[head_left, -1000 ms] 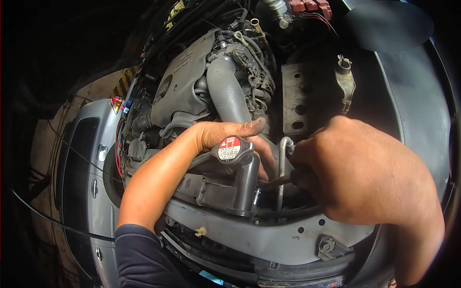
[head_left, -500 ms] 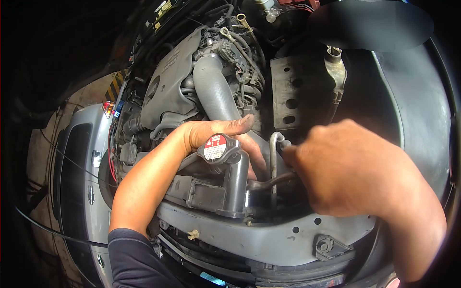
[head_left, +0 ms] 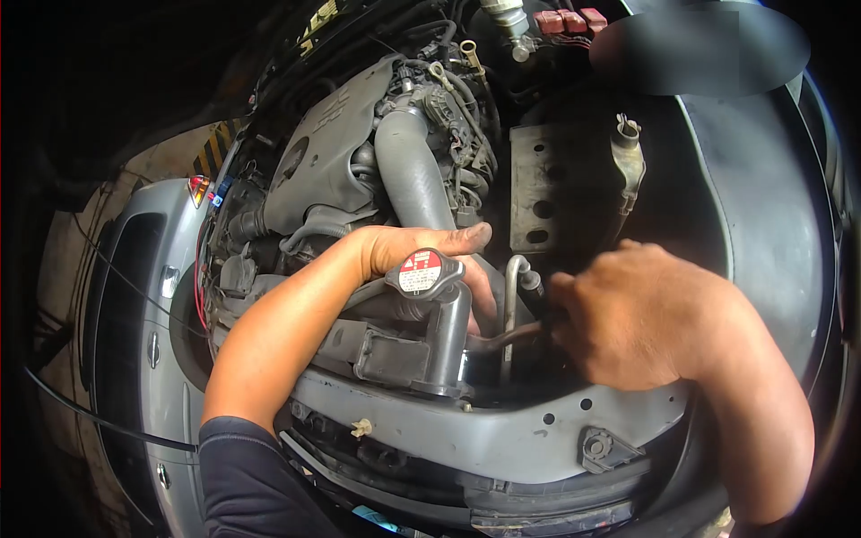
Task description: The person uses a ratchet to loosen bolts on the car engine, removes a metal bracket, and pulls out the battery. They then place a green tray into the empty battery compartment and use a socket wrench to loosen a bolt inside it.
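My left hand (head_left: 448, 251) reaches behind the radiator cap (head_left: 425, 273), thumb stretched out over the grey intake hose (head_left: 414, 170) and the other fingers bent down beside it, partly hidden by the cap and filler neck (head_left: 445, 345). Whether those fingers hold anything is hidden. My right hand (head_left: 628, 314) is closed, its fingers curled next to a thin metal pipe (head_left: 509, 314) and a dark bent tube or handle (head_left: 511, 337). What lies inside its grip cannot be made out.
The engine cover (head_left: 327, 134) lies at upper left. A metal bracket plate (head_left: 536, 188) and a cable terminal (head_left: 628, 157) sit behind my right hand. The grey front crossmember (head_left: 430, 435) runs below. A silver car (head_left: 148, 314) stands at left.
The camera view has shifted slightly. My right hand has moved a little and shows more sharply, with its curled fingers clearer. My left hand keeps its place behind the cap.
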`<state>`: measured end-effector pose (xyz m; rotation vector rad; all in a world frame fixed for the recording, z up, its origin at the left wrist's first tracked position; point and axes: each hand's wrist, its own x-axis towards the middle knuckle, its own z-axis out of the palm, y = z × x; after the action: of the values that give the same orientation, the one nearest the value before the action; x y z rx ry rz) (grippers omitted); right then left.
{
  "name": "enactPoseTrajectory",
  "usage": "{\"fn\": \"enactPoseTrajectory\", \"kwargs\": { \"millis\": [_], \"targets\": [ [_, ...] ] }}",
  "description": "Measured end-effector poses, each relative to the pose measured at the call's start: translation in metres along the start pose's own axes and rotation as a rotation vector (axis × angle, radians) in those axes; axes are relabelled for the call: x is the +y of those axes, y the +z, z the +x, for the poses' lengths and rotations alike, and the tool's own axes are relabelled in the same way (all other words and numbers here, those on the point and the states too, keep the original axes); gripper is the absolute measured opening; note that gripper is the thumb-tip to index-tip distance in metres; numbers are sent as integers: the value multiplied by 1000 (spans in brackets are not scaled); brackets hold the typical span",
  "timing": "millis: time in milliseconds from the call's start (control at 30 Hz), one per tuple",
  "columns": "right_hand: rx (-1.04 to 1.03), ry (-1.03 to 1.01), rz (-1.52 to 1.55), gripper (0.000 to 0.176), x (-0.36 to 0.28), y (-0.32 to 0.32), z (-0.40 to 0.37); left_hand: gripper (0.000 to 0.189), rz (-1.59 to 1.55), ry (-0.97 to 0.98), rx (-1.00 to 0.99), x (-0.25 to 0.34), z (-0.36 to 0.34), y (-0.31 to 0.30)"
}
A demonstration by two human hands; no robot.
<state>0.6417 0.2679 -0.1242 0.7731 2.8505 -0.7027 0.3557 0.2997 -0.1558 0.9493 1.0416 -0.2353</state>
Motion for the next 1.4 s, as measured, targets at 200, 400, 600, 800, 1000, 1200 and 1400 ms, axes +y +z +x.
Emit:
{"fn": "enactPoseTrajectory", "kwargs": {
  "millis": [200, 400, 600, 800, 1000, 1200, 1400],
  "targets": [
    [-281, 246, -2, 32, -5, -3, 4, 105, -11, -9, -49, -3, 6, -8],
    [453, -135, 264, 25, -35, -21, -17, 96, 74, 10, 120, 17, -13, 23],
    [-200, 256, -60, 22, 0, -14, -3, 104, -15, -37, -41, -2, 7, -7],
    [440, -89, 465, 22, -1, -18, -14, 99, 91, -9, 129, 1, 4, -2],
    [65, -16, 349, 17, 4, -39, -14, 97, 128, 38, 2, 10, -1, 1],
    [153, -171, 510, 26, 18, -21, -17, 93, 7, -33, 8, 11, 3, 1],
    [-87, -10, 380, 37, 16, -34, -12, 97, 142, 27, -9, 11, 0, 2]
  ]
}}
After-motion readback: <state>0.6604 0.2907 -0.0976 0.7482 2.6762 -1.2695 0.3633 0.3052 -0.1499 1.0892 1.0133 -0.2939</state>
